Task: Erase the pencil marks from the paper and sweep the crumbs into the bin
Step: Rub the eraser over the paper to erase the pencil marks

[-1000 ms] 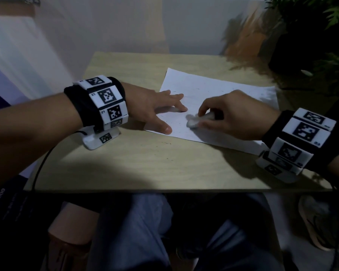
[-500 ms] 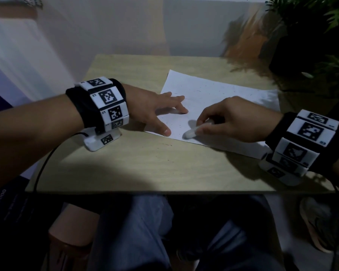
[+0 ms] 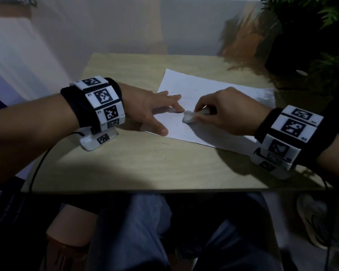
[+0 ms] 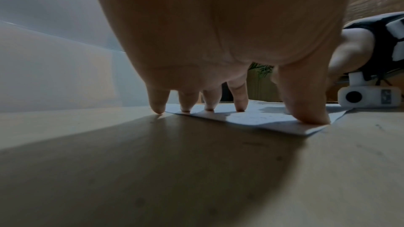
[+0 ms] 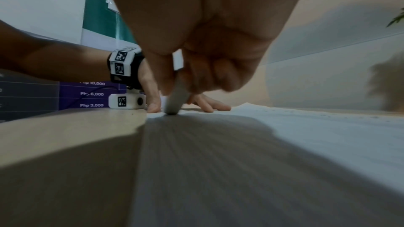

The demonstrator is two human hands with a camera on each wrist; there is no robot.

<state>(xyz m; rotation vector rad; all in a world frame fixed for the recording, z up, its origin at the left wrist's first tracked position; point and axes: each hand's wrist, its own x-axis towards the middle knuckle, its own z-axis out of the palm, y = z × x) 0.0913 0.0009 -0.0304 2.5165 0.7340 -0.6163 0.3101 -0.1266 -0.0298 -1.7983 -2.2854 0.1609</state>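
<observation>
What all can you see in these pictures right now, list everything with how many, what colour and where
paper: one, white, lying on the table, right of centre
eraser: one, white, its tip on the paper
crumbs: several, dark, small specks on the paper near the eraser
table: one, light wood, in front of the person
plant: one, green, far right beyond the table
shoe: one, pale, on the floor at lower right
wrist cameras: two, white, resting on the table under the wrists
marker bands: two, black and white, round the wrists
left hand: fingers spread, pressing on the paper
right hand: pinches the eraser
</observation>
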